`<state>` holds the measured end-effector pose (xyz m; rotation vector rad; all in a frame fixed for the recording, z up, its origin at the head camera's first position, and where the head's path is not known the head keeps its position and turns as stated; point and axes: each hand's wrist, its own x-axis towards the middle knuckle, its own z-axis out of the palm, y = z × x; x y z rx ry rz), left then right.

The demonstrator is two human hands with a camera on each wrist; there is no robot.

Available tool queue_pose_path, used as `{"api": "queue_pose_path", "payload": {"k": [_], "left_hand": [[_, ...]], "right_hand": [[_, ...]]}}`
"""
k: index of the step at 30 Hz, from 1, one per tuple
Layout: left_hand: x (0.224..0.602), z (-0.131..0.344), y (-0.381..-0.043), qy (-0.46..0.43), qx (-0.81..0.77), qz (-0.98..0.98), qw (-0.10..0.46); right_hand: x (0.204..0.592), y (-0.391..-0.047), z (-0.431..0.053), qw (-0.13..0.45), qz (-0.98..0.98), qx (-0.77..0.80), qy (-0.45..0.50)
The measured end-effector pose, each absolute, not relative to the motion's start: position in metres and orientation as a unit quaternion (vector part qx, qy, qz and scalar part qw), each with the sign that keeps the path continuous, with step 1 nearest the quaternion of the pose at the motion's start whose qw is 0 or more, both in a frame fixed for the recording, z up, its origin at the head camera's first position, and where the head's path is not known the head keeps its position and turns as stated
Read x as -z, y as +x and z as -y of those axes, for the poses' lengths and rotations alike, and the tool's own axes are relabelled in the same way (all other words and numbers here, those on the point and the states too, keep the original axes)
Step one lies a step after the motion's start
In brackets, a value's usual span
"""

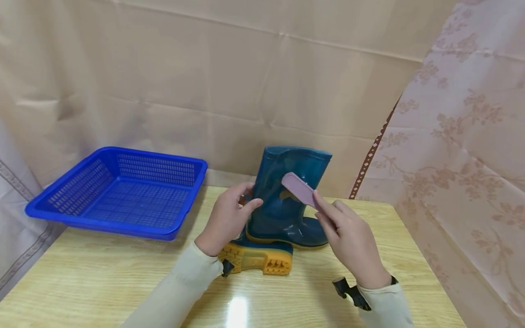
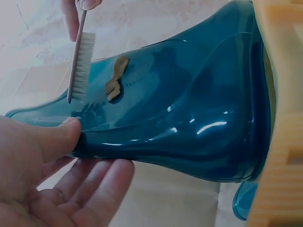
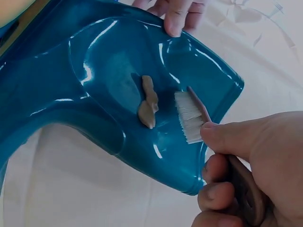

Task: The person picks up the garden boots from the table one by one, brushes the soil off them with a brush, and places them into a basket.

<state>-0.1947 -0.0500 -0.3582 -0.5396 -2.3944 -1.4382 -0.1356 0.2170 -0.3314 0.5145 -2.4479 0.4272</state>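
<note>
A teal rain boot stands upright with its toe to the right. My left hand holds its shaft at the left edge, thumb in front and fingers behind. In my right hand is a brush with a pink back and white bristles, gripped by its handle. The bristles face the shaft, close beside a brown muddy-looking smear; whether they touch the boot I cannot tell. A second boot lies on its side in front, its yellow sole facing me, partly hidden by my left wrist.
A blue plastic basket with slotted walls stands at the left of the wood-patterned table. Beige cloth hangs behind the table, and a pink floral cloth hangs along the right side.
</note>
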Motion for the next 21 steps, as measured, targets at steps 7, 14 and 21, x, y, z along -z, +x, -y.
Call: {"api": "queue_pose_path", "payload": {"k": [7,14,21], "left_hand": [[0.3554,0.0518,-0.1946,-0.147,0.498,0.85,0.086],[0.3531,0.0544,-0.1936,-0.153,0.494,0.852,0.088],[0.3514,0.0558,-0.1958,-0.166,0.507,0.84,0.099]], "right_hand": [[0.3332,-0.137,-0.217,0.257,0.932,-0.162,0.199],[0.3361,-0.1374,-0.2165,0.234,0.939,-0.153,0.199],[0.332,-0.1382,-0.2142,0.231,0.941,-0.168,0.179]]}}
